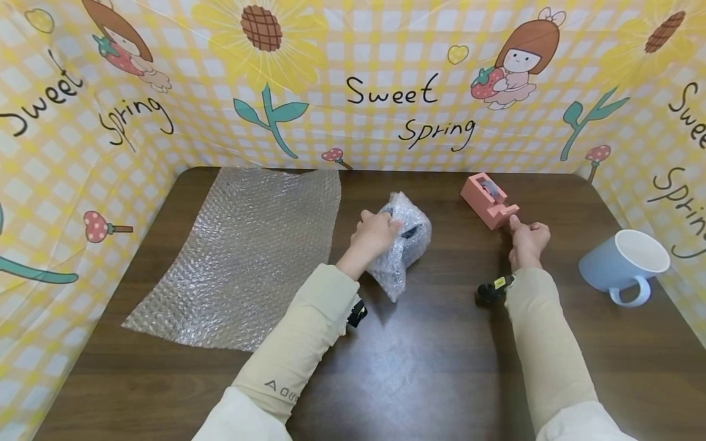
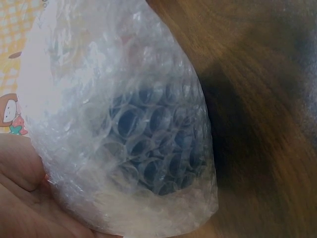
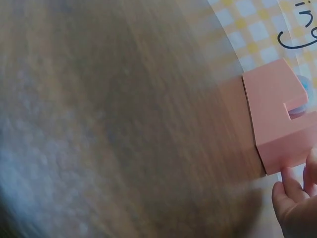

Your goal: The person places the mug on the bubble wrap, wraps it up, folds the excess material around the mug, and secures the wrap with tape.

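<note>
A rounded bundle of bubble wrap [image 1: 417, 245] stands mid-table, and my left hand [image 1: 374, 236] grips it from its left side. Through the plastic in the left wrist view, a dark bluish object [image 2: 153, 144] shows; its kind is obscured by the bubbles. My right hand [image 1: 529, 241] reaches to the cutter end of a pink tape dispenser [image 1: 485, 199], fingertips right at its front edge. A roll of clear tape [image 1: 488, 187] sits in the dispenser. I cannot tell whether the right fingers pinch the tape's end.
A flat sheet of bubble wrap [image 1: 248, 257] covers the left of the wooden table [image 1: 419, 380]. At the right stands a light blue mug [image 1: 603, 263], its handle toward the front. A patterned yellow-check cloth [image 1: 380, 135] walls the back and sides.
</note>
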Action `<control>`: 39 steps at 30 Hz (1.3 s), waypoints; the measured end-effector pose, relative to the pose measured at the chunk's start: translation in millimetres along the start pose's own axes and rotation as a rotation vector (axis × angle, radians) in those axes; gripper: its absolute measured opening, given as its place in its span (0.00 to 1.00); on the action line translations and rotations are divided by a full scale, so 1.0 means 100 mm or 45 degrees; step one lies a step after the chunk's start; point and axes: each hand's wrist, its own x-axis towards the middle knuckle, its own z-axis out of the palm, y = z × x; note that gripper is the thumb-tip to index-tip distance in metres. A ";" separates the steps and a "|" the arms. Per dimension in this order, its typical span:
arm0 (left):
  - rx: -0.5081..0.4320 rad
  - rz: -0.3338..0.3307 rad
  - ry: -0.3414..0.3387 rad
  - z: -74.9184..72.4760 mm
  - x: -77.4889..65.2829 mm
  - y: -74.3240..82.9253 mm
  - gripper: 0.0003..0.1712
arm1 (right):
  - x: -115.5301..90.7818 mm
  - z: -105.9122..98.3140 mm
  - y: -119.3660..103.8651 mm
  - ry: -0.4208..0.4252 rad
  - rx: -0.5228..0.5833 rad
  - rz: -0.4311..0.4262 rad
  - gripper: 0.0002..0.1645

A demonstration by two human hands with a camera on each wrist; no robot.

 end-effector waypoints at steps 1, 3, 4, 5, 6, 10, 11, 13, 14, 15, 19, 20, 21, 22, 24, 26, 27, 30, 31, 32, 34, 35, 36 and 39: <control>0.002 -0.001 0.004 0.00 0.00 0.00 0.22 | 0.00 0.01 0.00 -0.002 0.023 0.009 0.17; 0.003 -0.003 0.008 0.00 0.00 0.00 0.22 | -0.01 0.02 0.00 -0.007 0.069 0.019 0.17; 0.002 -0.003 0.008 0.00 0.00 -0.01 0.22 | -0.02 0.02 0.00 -0.008 0.079 0.021 0.17; 0.001 -0.003 0.007 0.00 0.01 -0.01 0.22 | -0.02 0.02 0.00 -0.009 0.075 0.015 0.17; -0.001 -0.002 0.006 0.00 0.00 -0.01 0.22 | -0.02 0.02 0.00 -0.009 0.071 0.004 0.17; -0.008 0.000 -0.001 0.00 0.00 0.00 0.22 | -0.03 0.01 0.01 -0.007 -0.030 -0.053 0.16; -0.006 0.000 0.000 0.00 0.00 0.00 0.22 | -0.03 0.01 0.01 -0.004 -0.049 -0.071 0.17; -0.004 0.000 0.004 0.00 0.00 0.00 0.22 | -0.03 0.02 0.01 0.002 -0.072 -0.100 0.17; -0.001 -0.001 0.005 0.00 0.00 0.00 0.22 | -0.02 0.02 0.01 0.008 -0.071 -0.117 0.17; -0.001 -0.001 0.005 0.00 0.00 0.00 0.22 | -0.02 0.03 0.01 0.015 -0.068 -0.132 0.18; -0.001 0.000 0.004 0.00 0.01 0.00 0.22 | -0.01 0.05 0.01 0.042 -0.078 -0.173 0.19; -0.001 -0.001 0.005 0.00 0.00 0.00 0.22 | -0.01 0.05 0.02 0.043 -0.085 -0.180 0.18; -0.001 -0.001 0.005 0.00 0.00 0.00 0.22 | -0.01 0.05 0.03 0.043 -0.105 -0.193 0.18; 0.000 -0.002 0.007 0.00 0.00 0.00 0.22 | -0.01 0.04 0.04 0.044 -0.131 -0.195 0.18; 0.002 -0.003 0.005 0.01 0.00 0.00 0.22 | -0.01 0.01 0.07 0.037 -0.219 -0.199 0.18; 0.003 0.002 0.002 0.01 -0.01 0.01 0.22 | -0.01 -0.03 0.10 0.021 -0.290 -0.199 0.18; 0.002 0.004 0.000 0.01 -0.01 0.01 0.22 | -0.01 -0.04 0.11 0.014 -0.326 -0.202 0.18; 0.005 0.005 -0.008 -0.01 -0.02 0.02 0.22 | -0.02 -0.07 0.09 -0.042 -0.370 -0.177 0.16; 0.004 0.006 -0.006 -0.01 -0.02 0.02 0.22 | -0.02 -0.08 0.08 -0.057 -0.365 -0.164 0.16; 0.004 0.004 -0.004 -0.02 -0.03 0.02 0.22 | -0.02 -0.09 0.06 -0.074 -0.360 -0.146 0.15; 0.006 0.000 -0.005 -0.02 -0.03 0.02 0.22 | -0.03 -0.10 0.03 -0.096 -0.332 -0.088 0.15; 0.005 0.000 -0.004 -0.02 -0.03 0.01 0.22 | -0.03 -0.11 0.02 -0.098 -0.309 -0.061 0.15; 0.004 0.002 -0.001 -0.02 -0.03 0.01 0.22 | -0.03 -0.12 0.00 -0.101 -0.283 -0.036 0.15; -0.001 0.002 0.001 -0.02 -0.03 0.00 0.22 | -0.04 -0.15 -0.04 -0.139 -0.200 0.032 0.17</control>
